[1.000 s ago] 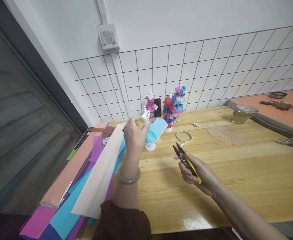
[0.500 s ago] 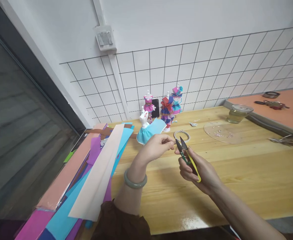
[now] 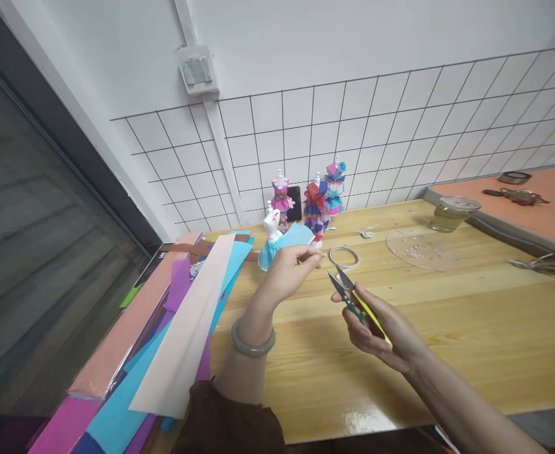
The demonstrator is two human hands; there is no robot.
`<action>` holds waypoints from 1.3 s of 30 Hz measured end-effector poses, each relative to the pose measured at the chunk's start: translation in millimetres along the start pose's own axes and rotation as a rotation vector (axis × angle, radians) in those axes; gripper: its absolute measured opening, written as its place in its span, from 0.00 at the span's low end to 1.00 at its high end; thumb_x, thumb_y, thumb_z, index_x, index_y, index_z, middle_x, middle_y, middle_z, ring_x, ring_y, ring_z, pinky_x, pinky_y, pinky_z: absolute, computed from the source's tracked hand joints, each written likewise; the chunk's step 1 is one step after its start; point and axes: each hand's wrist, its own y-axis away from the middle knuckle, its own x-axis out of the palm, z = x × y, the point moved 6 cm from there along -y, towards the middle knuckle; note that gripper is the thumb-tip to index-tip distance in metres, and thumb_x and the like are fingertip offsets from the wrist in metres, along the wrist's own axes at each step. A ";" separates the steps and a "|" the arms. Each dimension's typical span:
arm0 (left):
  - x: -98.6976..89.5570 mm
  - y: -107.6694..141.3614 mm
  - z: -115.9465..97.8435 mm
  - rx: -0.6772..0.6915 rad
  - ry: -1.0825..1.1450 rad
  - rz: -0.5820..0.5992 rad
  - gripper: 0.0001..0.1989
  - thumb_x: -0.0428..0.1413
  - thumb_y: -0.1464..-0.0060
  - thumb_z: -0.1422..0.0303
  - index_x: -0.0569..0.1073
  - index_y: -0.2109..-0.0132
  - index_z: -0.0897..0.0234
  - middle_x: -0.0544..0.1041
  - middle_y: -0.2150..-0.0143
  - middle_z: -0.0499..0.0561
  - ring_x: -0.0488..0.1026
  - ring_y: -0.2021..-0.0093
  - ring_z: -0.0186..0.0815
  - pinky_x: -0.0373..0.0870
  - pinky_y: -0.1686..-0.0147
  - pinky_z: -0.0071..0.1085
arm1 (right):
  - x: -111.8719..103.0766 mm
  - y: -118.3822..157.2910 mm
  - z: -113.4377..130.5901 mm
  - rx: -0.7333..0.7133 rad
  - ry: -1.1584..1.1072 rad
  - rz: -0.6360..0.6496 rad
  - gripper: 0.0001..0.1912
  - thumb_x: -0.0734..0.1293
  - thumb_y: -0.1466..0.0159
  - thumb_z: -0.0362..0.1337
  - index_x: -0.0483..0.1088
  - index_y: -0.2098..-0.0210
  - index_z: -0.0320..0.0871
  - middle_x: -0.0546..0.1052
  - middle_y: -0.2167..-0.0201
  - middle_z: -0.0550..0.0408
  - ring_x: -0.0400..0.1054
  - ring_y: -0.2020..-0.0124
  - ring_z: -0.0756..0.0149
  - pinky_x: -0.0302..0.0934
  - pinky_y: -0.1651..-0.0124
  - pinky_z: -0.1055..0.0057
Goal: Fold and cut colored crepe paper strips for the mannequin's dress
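Yellow-handled snips fill the right hand; what the left hand pinches, I cannot tell.

The snips are black, green and yellow; the mannequin, white with red marks; its skirt, light blue; table, yellow wood-grained.

1. On my feed, the right hand grips yellow-and-green snips, dark metal blades parted.
2. The left hand pinches its fingertips near a round white tape roll.
3. Behind that hand, a white mannequin wears a sky-blue skirt.
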 end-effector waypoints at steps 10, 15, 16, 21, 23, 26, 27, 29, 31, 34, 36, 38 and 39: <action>10.2 7.3 -10.8 0.057 -0.151 0.109 0.12 0.49 0.44 0.65 0.75 0.59 0.63 0.77 0.62 0.49 0.70 0.65 0.32 0.64 0.65 0.28 | -4.8 1.1 6.5 -0.095 0.151 -0.152 0.20 0.58 0.38 0.52 0.66 0.58 0.41 0.64 0.89 0.63 0.44 0.92 0.79 0.37 0.85 0.77; 14.1 7.8 -20.0 0.242 -0.406 0.112 0.12 0.46 0.42 0.68 0.74 0.59 0.62 0.76 0.62 0.50 0.70 0.61 0.34 0.63 0.62 0.30 | -7.9 -0.3 5.0 -0.063 0.139 -0.159 0.20 0.59 0.38 0.51 0.67 0.59 0.42 0.64 0.88 0.63 0.45 0.92 0.80 0.37 0.85 0.78; 15.3 7.8 -21.4 0.283 -0.475 0.115 0.12 0.46 0.41 0.69 0.74 0.60 0.61 0.76 0.62 0.51 0.70 0.61 0.35 0.63 0.61 0.30 | -9.3 -0.2 4.8 -0.046 0.130 -0.158 0.20 0.59 0.39 0.52 0.67 0.59 0.42 0.64 0.88 0.63 0.44 0.92 0.80 0.36 0.85 0.78; 25.6 8.4 -23.8 0.410 -0.750 0.150 0.12 0.44 0.41 0.71 0.73 0.61 0.60 0.74 0.66 0.51 0.69 0.62 0.37 0.62 0.61 0.32 | -17.3 2.7 8.1 0.057 0.099 -0.154 0.18 0.60 0.39 0.51 0.68 0.62 0.42 0.62 0.88 0.65 0.41 0.93 0.82 0.35 0.86 0.78; 29.8 8.4 -24.0 0.436 -0.787 0.151 0.13 0.43 0.41 0.72 0.72 0.62 0.62 0.74 0.66 0.52 0.69 0.62 0.37 0.62 0.61 0.32 | -19.9 4.8 10.6 0.070 0.110 -0.156 0.18 0.60 0.39 0.50 0.68 0.62 0.42 0.62 0.88 0.65 0.41 0.93 0.82 0.35 0.86 0.78; 30.7 5.4 -20.7 0.415 -0.802 0.098 0.12 0.43 0.41 0.71 0.71 0.62 0.64 0.74 0.66 0.54 0.69 0.60 0.39 0.62 0.59 0.34 | -22.1 8.4 13.0 0.045 0.178 -0.163 0.19 0.60 0.39 0.51 0.67 0.60 0.42 0.63 0.88 0.64 0.42 0.93 0.81 0.34 0.86 0.78; 29.2 3.8 -18.8 0.395 -0.795 0.069 0.12 0.43 0.41 0.71 0.71 0.62 0.65 0.74 0.65 0.54 0.69 0.59 0.39 0.62 0.59 0.34 | -22.3 9.5 12.9 0.037 0.210 -0.167 0.20 0.59 0.39 0.52 0.67 0.60 0.42 0.63 0.88 0.63 0.43 0.93 0.81 0.34 0.86 0.78; 23.6 0.5 -14.6 0.343 -0.741 0.007 0.12 0.43 0.41 0.71 0.71 0.61 0.65 0.74 0.64 0.55 0.69 0.58 0.39 0.62 0.57 0.35 | -22.3 10.7 11.9 0.022 0.258 -0.169 0.22 0.58 0.39 0.53 0.67 0.59 0.41 0.64 0.88 0.62 0.43 0.93 0.80 0.34 0.86 0.77; 17.3 -1.9 -10.1 0.277 -0.614 -0.030 0.12 0.44 0.41 0.71 0.72 0.60 0.64 0.75 0.62 0.54 0.69 0.58 0.38 0.63 0.57 0.35 | -23.1 9.9 13.3 -0.025 0.259 -0.181 0.22 0.59 0.39 0.53 0.67 0.59 0.41 0.65 0.86 0.61 0.47 0.91 0.78 0.38 0.85 0.76; 15.9 -3.1 -2.9 0.157 -0.322 0.028 0.12 0.46 0.42 0.68 0.73 0.60 0.63 0.76 0.64 0.50 0.70 0.63 0.34 0.65 0.61 0.31 | -26.7 4.8 21.2 -0.160 0.147 -0.205 0.19 0.61 0.39 0.50 0.66 0.58 0.43 0.64 0.82 0.61 0.52 0.85 0.76 0.46 0.81 0.75; 21.5 -2.1 -0.3 0.097 -0.147 0.116 0.12 0.47 0.43 0.66 0.75 0.61 0.64 0.76 0.66 0.50 0.70 0.65 0.33 0.65 0.65 0.29 | -29.6 0.1 26.2 -0.222 0.080 -0.216 0.18 0.61 0.40 0.50 0.65 0.59 0.44 0.58 0.81 0.63 0.47 0.84 0.77 0.42 0.81 0.76; 27.8 -0.6 -0.1 0.062 -0.024 0.178 0.13 0.50 0.45 0.64 0.76 0.62 0.65 0.77 0.66 0.50 0.70 0.65 0.33 0.65 0.66 0.28 | -31.1 -4.2 29.0 -0.239 0.089 -0.225 0.17 0.63 0.41 0.50 0.65 0.60 0.44 0.52 0.82 0.66 0.39 0.84 0.77 0.35 0.82 0.76; 30.3 0.0 -0.4 0.052 0.018 0.195 0.12 0.51 0.45 0.64 0.76 0.61 0.65 0.77 0.65 0.51 0.71 0.64 0.33 0.65 0.65 0.29 | -31.1 -5.8 29.8 -0.242 0.116 -0.231 0.16 0.64 0.42 0.50 0.65 0.62 0.44 0.49 0.82 0.67 0.37 0.83 0.77 0.32 0.81 0.76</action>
